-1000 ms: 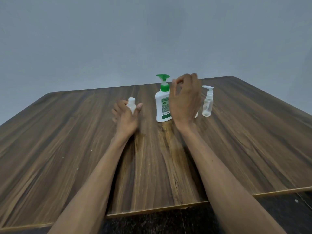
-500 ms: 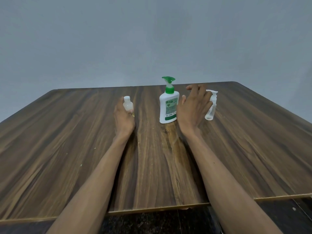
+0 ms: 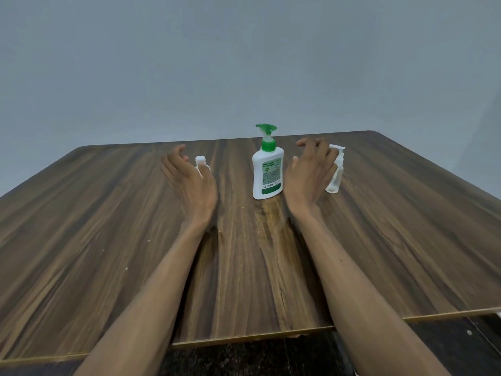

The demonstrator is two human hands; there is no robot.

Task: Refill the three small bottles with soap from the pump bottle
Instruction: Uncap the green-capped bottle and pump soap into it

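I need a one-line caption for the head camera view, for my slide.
Both open hands, left hand and right hand, flank the upright pump bottle on a wooden table.

A dark, streaky wooden table (image 3: 108, 240) is carrying a white green-capped pump bottle (image 3: 267, 175) and 2 visible small clear bottles, left (image 3: 201, 164) and right (image 3: 335, 175).

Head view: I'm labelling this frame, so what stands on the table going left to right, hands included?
Left hand → small capped bottle → green-topped pump bottle → right hand → clear pump bottle.
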